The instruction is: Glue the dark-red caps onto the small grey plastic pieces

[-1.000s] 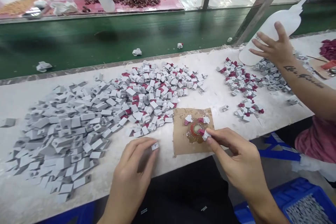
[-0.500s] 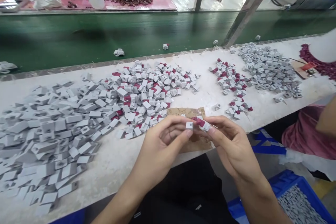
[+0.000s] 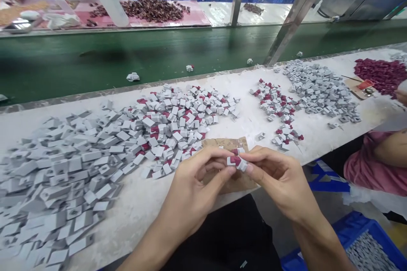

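Between my fingertips is a small plastic assembly (image 3: 235,161), grey at both ends with a maroon piece in the middle. My left hand (image 3: 203,182) pinches its left grey end between thumb and forefinger. The right end is pinched by my right hand (image 3: 276,178). Under both hands lies a piece of brown cardboard (image 3: 222,142) at the table's front edge. Left of the hands, a heap of grey block-shaped parts (image 3: 63,169) merges into a heap of grey-and-maroon parts (image 3: 174,118).
A smaller grey-and-maroon pile (image 3: 276,101), a grey pile (image 3: 321,89) and a maroon pile (image 3: 381,74) lie to the right. Behind runs a green conveyor belt (image 3: 159,51) carrying scattered parts, with a metal post (image 3: 286,17). A co-worker's arm (image 3: 391,150) and a blue bin (image 3: 346,224) are at right.
The grey piece in my left hand, apart from the maroon one before, now sits against it. The view has tilted up slightly, and parts on the belt appear further left.
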{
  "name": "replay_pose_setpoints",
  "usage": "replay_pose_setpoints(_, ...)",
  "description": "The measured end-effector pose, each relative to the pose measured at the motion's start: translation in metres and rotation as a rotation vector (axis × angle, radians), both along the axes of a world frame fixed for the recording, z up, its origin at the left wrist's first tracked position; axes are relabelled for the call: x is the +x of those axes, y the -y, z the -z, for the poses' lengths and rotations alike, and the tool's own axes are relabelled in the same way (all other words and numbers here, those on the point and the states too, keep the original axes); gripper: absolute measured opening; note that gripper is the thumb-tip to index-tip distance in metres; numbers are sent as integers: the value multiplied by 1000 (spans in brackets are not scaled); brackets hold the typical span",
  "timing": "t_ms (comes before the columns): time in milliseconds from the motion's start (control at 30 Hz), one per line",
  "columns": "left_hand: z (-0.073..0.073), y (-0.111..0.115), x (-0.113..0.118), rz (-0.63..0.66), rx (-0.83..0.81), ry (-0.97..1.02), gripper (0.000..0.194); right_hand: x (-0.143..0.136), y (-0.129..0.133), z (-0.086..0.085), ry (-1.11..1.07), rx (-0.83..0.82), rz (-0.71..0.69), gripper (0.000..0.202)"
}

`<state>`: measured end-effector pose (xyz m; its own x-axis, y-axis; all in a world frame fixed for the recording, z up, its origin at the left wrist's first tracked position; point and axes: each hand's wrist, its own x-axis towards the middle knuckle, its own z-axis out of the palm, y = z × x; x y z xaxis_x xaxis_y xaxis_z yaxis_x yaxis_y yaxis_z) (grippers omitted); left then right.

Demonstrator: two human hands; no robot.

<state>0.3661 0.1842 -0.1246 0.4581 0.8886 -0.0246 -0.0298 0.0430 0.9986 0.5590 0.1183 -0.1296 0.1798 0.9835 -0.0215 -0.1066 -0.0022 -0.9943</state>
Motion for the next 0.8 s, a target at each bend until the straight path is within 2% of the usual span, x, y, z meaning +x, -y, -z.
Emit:
replay_pose_setpoints(100,-13,-16,-11,-9,80,-72,8,5,-28,-14,17,3,-143,11)
replay_pose_setpoints(167,-25,-32,-22,-46,126,-166,9,9,-67,-23,116,-11,-281,18)
replay_pose_setpoints(233,-37,-52,-35,-141,210,-286,13,8,-122,-29,329,-11,-324,28)
replay_pose_setpoints(333,-54,-88,-49,-329,325,-443,14,-10,-223,-29,847,54,-180,36)
replay_pose_setpoints(433,-61,-130,-49,-428,348,-539,12,-44,-311,-18,951,79,-213,51)
replay_pose_setpoints(500,-58,-159,-44,-448,322,-597,12,-64,-350,-9,960,86,-263,43)
replay_pose_setpoints(600,-50,-204,-33,-446,270,-673,14,-73,-379,0,966,44,-298,34)
replay_pose_setpoints(667,-44,-235,-22,-442,250,-713,13,-61,-383,1,949,0,-268,36)
replay_pose_setpoints(733,-38,-268,-7,-428,219,-750,11,-37,-375,-3,914,-44,-196,29)
replay_pose_setpoints(800,-32,-298,13,-386,164,-794,9,-6,-353,-11,859,-89,-120,25)
